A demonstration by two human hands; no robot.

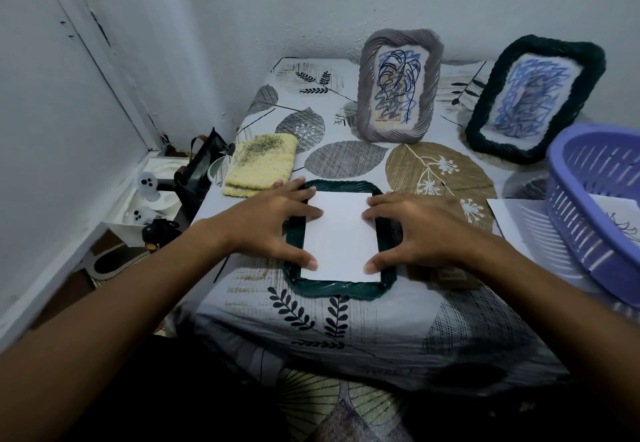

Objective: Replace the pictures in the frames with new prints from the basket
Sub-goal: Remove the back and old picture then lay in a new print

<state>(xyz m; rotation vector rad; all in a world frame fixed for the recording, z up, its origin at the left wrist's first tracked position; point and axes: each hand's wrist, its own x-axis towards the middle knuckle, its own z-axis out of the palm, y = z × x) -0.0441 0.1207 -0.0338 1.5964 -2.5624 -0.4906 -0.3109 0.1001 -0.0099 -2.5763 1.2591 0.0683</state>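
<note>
Green frame (337, 287): lies flat, back side up, at the near edge of the table (346, 161), so its opening is accessible from above.
White sheet (341, 237): sits inside the frame opening, blank side up; whether it is a new print or a backing cannot be told.
Left hand (273, 223): fingers spread and straight, tips pressing the sheet's left edge, thumb on its near corner; palm over the frame's left rail to steady it.
Right hand (420, 230): mirrors the left, fingers spread, pressing the sheet's right edge flat.
Step, as judged: seating the sheet squarely in the frame.
Grey frame (400, 84): upright against the wall, holding a scribbled leaf picture.
Dark frame (535, 105): leaning beside it, holding a blue scribble.
Basket (597, 206): at right, tilted, a print (620, 219) showing inside, within reach.
Yellow cloth (261, 164): folded, left of the green frame.
</note>
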